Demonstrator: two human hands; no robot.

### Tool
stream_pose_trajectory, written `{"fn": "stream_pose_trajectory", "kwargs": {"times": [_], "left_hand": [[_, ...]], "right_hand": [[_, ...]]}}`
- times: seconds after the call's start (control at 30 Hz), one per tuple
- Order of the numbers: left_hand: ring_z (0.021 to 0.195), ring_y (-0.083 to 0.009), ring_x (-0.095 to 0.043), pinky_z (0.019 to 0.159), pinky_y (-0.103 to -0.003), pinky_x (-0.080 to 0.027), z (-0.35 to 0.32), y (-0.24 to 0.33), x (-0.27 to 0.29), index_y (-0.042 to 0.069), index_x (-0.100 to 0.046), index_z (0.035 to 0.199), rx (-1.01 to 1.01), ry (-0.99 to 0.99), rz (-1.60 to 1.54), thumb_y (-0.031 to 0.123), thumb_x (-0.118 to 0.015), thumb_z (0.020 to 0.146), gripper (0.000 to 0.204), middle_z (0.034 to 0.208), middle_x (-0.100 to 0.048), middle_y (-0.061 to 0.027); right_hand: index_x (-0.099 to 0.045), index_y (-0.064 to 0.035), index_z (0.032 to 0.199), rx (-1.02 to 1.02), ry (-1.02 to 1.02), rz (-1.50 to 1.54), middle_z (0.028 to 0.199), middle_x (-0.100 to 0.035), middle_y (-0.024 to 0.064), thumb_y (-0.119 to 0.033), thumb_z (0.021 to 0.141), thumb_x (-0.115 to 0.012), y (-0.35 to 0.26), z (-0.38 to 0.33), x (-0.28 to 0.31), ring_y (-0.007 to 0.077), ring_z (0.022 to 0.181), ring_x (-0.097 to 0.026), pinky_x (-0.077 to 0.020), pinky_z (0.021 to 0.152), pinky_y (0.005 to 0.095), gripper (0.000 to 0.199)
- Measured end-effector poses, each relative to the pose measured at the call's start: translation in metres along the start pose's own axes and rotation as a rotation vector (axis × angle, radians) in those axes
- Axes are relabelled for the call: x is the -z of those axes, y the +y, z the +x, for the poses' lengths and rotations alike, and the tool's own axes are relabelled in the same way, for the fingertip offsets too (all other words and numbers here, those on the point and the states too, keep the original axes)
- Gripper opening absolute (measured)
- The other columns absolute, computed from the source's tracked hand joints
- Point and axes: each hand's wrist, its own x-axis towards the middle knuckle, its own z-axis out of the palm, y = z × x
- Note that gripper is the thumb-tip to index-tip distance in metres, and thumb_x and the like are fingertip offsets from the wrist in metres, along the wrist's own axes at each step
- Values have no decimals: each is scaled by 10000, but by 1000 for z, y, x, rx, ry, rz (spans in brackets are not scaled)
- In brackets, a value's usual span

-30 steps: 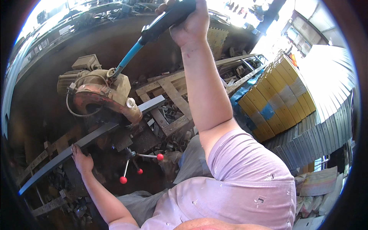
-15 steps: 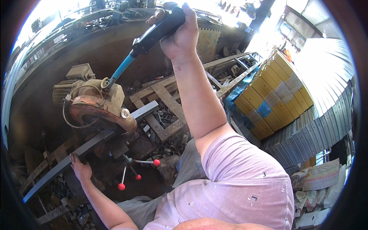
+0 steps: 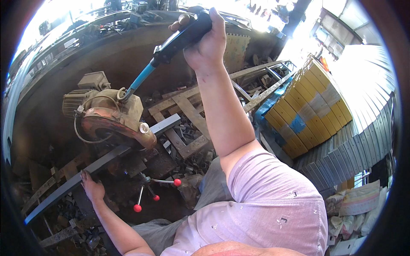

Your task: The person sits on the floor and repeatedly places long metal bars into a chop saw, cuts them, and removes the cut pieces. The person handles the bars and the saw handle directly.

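Note:
My right hand (image 3: pixel 208 45) is raised and wrapped round the black handle (image 3: pixel 181 39) of a cut-off saw. A blue lever arm (image 3: pixel 141 80) joins this handle to the saw head (image 3: pixel 109 113), which has a motor and a rusty, reddish blade guard. Under the guard runs a long grey square metal tube (image 3: pixel 94 164), slanting from lower left to upper right. My left hand (image 3: pixel 92 187) rests against the tube's near side, left of the saw, with its fingers stretched out. Where the blade meets the tube is hidden by the guard.
Beside the tube stands a clamp handle with red ball knobs (image 3: pixel 137 208). Metal offcuts (image 3: pixel 188 132) lie about a wooden frame (image 3: pixel 188 106). At right are stacked yellow bars (image 3: pixel 305 109), many metal profiles (image 3: pixel 358 132) and sacks (image 3: pixel 358 200).
The whole view has shifted slightly, so things sit a little further right and lower. Both hands keep their places on the handle and the tube.

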Motion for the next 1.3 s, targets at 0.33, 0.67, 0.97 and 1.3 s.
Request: {"fn": "stream_pose_trajectory", "kwargs": {"times": [0.33,0.67,0.97,1.3], "left_hand": [[1632,-352,-261,1321,-535,-242,-1,1,2,-10,-375,1640,-8,2,-12,50,-733,896,828,1757,-297,-175],[1637,-341,-250,1323,-533,-241,-2,3,8,-21,-386,1631,-14,-21,-12,71,-757,880,843,1758,-297,-175],[1638,-327,-255,1327,-525,-235,-4,9,13,-14,-409,1621,15,-33,-19,96,-783,871,844,1758,-301,-166],[1633,-324,-265,1329,-525,-239,-4,3,12,-1,-417,1620,14,-24,-31,104,-784,867,844,1758,-306,-151]], "right_hand": [[-670,-65,1126,7,-17,25,886,-706,142,-533,1005,-624,-1,0,2,331,863,-704,-544,844,464,486],[-658,-44,1138,6,-7,19,896,-706,143,-532,1013,-612,-3,-4,4,340,866,-705,-553,839,457,505],[-658,-20,1127,3,9,47,902,-709,158,-504,1019,-612,-4,-5,7,333,864,-700,-581,860,479,498],[-657,-48,1094,-14,15,82,880,-689,120,-470,1026,-616,-6,-9,7,280,890,-674,-567,888,487,429]]}}
